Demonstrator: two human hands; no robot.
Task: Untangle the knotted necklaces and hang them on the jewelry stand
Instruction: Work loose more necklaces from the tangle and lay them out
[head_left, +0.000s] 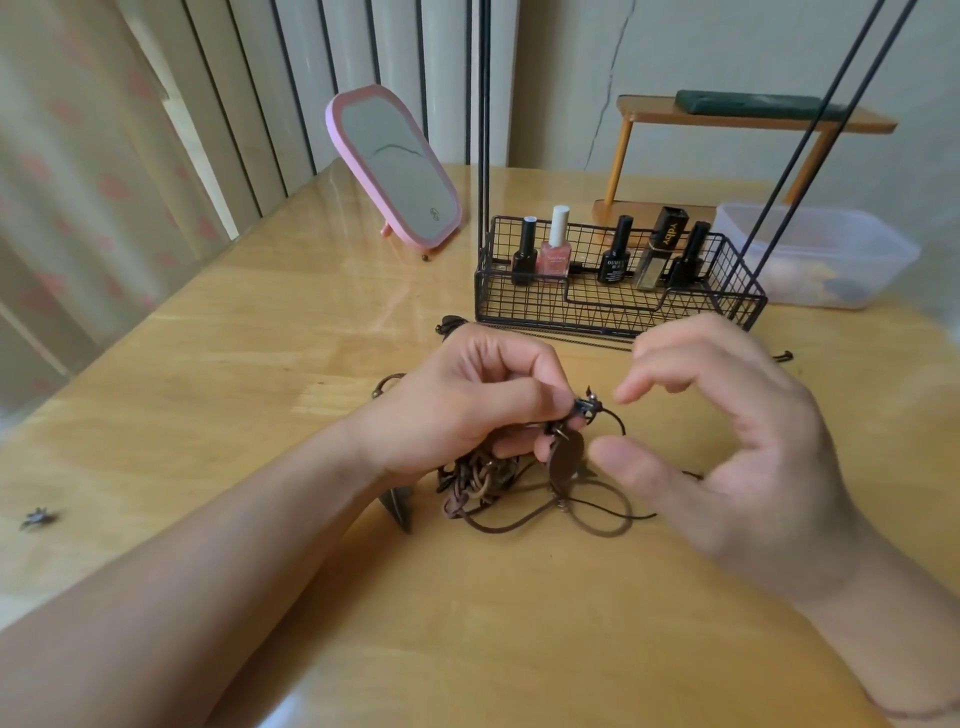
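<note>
A tangle of dark brown cord and chain necklaces (488, 486) lies on the wooden table (260, 322) in front of me. My left hand (467, 400) pinches the knotted part between thumb and fingers, and an oval brown pendant (567, 460) hangs below the pinch. My right hand (727, 431) hovers just right of the knot, thumb and forefinger apart and curved, holding nothing. The black wire jewelry stand (618, 306) sits behind my hands, its thin black uprights rising out of view.
Nail polish bottles (556, 249) stand in the stand's wire basket. A pink mirror (395, 166) leans at the back left. A clear plastic box (815, 254) and a small wooden shelf (753, 117) are at the back right. A small dark charm (37, 517) lies far left.
</note>
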